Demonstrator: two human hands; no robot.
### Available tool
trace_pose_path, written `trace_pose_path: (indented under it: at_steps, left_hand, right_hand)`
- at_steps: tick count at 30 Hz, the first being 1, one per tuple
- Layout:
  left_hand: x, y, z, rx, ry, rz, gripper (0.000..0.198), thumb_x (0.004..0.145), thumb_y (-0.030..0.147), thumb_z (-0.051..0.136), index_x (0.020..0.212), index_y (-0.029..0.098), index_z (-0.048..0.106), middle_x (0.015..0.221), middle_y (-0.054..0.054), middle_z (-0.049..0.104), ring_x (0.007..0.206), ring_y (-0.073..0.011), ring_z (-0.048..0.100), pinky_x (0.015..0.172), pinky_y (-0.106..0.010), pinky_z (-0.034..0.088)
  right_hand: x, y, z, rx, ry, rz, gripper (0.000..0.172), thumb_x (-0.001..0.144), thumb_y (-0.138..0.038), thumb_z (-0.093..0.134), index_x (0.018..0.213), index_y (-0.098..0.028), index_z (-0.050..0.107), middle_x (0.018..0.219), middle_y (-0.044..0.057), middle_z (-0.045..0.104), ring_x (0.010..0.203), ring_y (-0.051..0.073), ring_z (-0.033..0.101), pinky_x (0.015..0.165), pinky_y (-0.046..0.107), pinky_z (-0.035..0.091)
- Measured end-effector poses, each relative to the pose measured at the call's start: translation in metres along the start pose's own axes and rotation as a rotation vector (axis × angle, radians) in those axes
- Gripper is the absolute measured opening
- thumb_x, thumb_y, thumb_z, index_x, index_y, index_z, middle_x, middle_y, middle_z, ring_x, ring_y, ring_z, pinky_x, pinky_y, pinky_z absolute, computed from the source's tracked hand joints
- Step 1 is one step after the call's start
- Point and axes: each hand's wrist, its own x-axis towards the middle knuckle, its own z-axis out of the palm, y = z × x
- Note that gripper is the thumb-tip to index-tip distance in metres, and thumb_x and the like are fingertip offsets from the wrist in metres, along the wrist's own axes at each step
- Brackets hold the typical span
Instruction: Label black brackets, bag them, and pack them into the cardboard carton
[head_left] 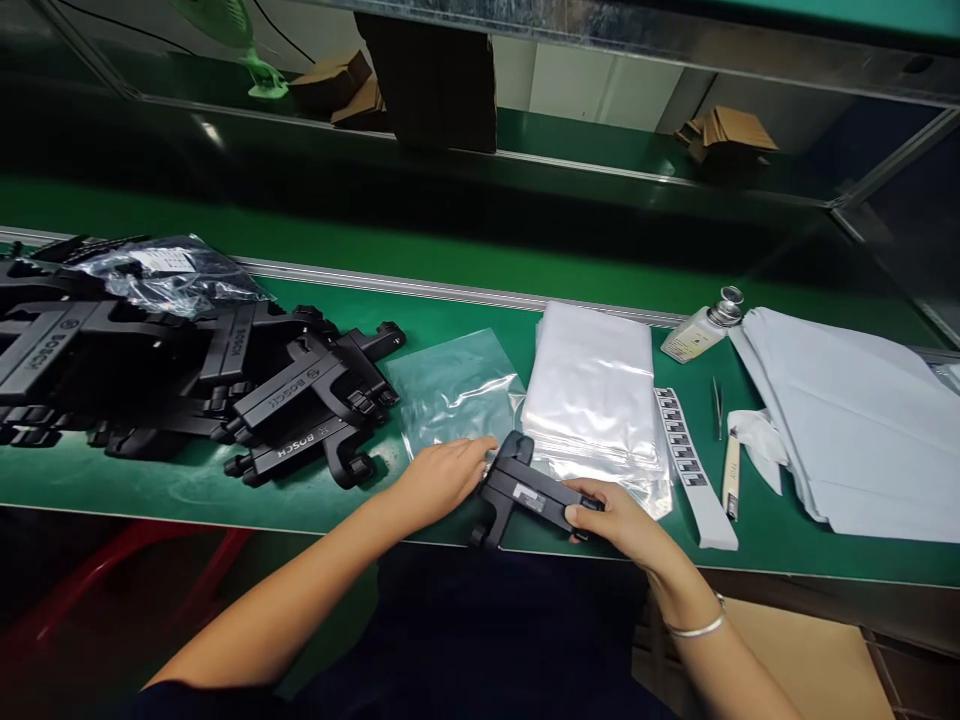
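Nearest the camera, a thin silver bangle [697, 628] sits on the wrist of the person's right hand [615, 515]. The fingers [581, 517] of that hand are closed around the right end of a black plastic bracket [525, 490]. The bracket lies slanted at the front edge of the green counter [187, 490], its lower left foot jutting over the edge. The left hand [442, 475] rests flat with its fingers stretched out, not curled. Their tips touch the bracket's upper left end, and the hand lies over the near edge of a flat clear plastic zip bag [457, 390].

Just right of that bag, and directly behind the bracket, lies a thick stack of clear glossy bags [592, 390]; its front corner is touching or nearly touching the right hand. A white strip of printed black labels [686, 460] runs along the stack's right side. Beyond it are slim metal tweezers [718, 405], a pale stick-like tool [731, 475] and a small bottle with a metal cap [701, 330]. A spread pile of white sheets [855, 420] fills the right end.

To the left, well apart from the hands, sprawls a heap of black plastic brackets [300, 410] (several with the brand lettering face up). A crumpled clear bag [165, 270] lies on the heap's far side.
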Motion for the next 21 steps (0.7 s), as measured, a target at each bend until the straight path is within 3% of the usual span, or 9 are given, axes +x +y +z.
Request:
trace_pose_path:
  at_steps: [6, 9, 12, 15, 17, 19, 21]
  left_hand:
    - [-0.013, 0.013, -0.001, -0.028, 0.025, 0.230, 0.025, 0.096, 0.016, 0.037, 0.115, 0.019, 0.053, 0.096, -0.006, 0.073, 0.084, -0.0224, 0.072, 0.072, -0.032, 0.052]
    - [-0.022, 0.014, -0.005, -0.086, 0.031, 0.235, 0.025, 0.096, 0.015, 0.036, 0.114, 0.020, 0.052, 0.088, -0.004, 0.073, 0.073, -0.0201, 0.071, 0.065, -0.029, 0.051]
    - [-0.025, 0.022, -0.006, -0.139, 0.002, 0.246, 0.026, 0.096, 0.017, 0.036, 0.117, 0.021, 0.050, 0.086, -0.003, 0.073, 0.069, -0.0187, 0.070, 0.064, -0.028, 0.051]
    - [-0.014, 0.049, 0.000, -0.175, 0.069, 0.377, 0.028, 0.096, 0.016, 0.036, 0.120, 0.020, 0.051, 0.099, -0.006, 0.073, 0.079, -0.0191, 0.071, 0.070, -0.029, 0.053]
    - [-0.002, 0.076, 0.010, -0.184, 0.158, 0.504, 0.028, 0.096, 0.017, 0.037, 0.120, 0.017, 0.052, 0.099, -0.009, 0.072, 0.080, -0.0201, 0.071, 0.069, -0.030, 0.053]
    - [0.008, 0.103, 0.021, -0.198, 0.238, 0.659, 0.027, 0.095, 0.017, 0.039, 0.117, 0.015, 0.055, 0.089, -0.008, 0.071, 0.073, -0.0200, 0.069, 0.065, -0.030, 0.052]
    - [0.013, 0.122, 0.028, -0.215, 0.258, 0.798, 0.025, 0.094, 0.018, 0.043, 0.114, 0.014, 0.058, 0.081, -0.006, 0.069, 0.065, -0.0190, 0.066, 0.060, -0.030, 0.050]
  right_hand:
    - [0.005, -0.004, 0.007, 0.027, -0.016, 0.046, 0.040, 0.073, -0.049, 0.076, 0.092, -0.015, 0.072, 0.078, 0.003, 0.066, 0.067, 0.017, 0.061, 0.063, 0.029, 0.053]
    - [0.005, 0.009, 0.012, 0.103, 0.104, 0.023, 0.047, 0.072, -0.055, 0.074, 0.096, -0.015, 0.069, 0.081, 0.004, 0.066, 0.066, 0.017, 0.062, 0.063, 0.030, 0.052]
    - [0.005, 0.027, 0.019, 0.102, 0.301, 0.018, 0.064, 0.071, -0.057, 0.074, 0.119, -0.018, 0.058, 0.081, 0.002, 0.066, 0.066, 0.019, 0.065, 0.068, 0.035, 0.053]
    - [0.011, 0.035, 0.032, 0.030, 0.454, -0.045, 0.095, 0.069, -0.050, 0.078, 0.147, -0.021, 0.033, 0.090, 0.003, 0.067, 0.084, 0.023, 0.067, 0.085, 0.041, 0.051]
    - [0.018, 0.030, 0.040, -0.007, 0.462, -0.062, 0.109, 0.068, -0.046, 0.079, 0.155, -0.021, 0.018, 0.095, 0.004, 0.067, 0.091, 0.025, 0.067, 0.092, 0.042, 0.049]
    - [0.022, 0.018, 0.045, -0.051, 0.422, -0.047, 0.110, 0.072, -0.047, 0.077, 0.157, -0.022, 0.012, 0.095, 0.003, 0.068, 0.089, 0.025, 0.067, 0.094, 0.043, 0.048]
    - [0.024, 0.005, 0.047, -0.116, 0.420, -0.062, 0.104, 0.073, -0.051, 0.076, 0.156, -0.024, 0.019, 0.101, 0.004, 0.068, 0.093, 0.027, 0.066, 0.097, 0.044, 0.048]
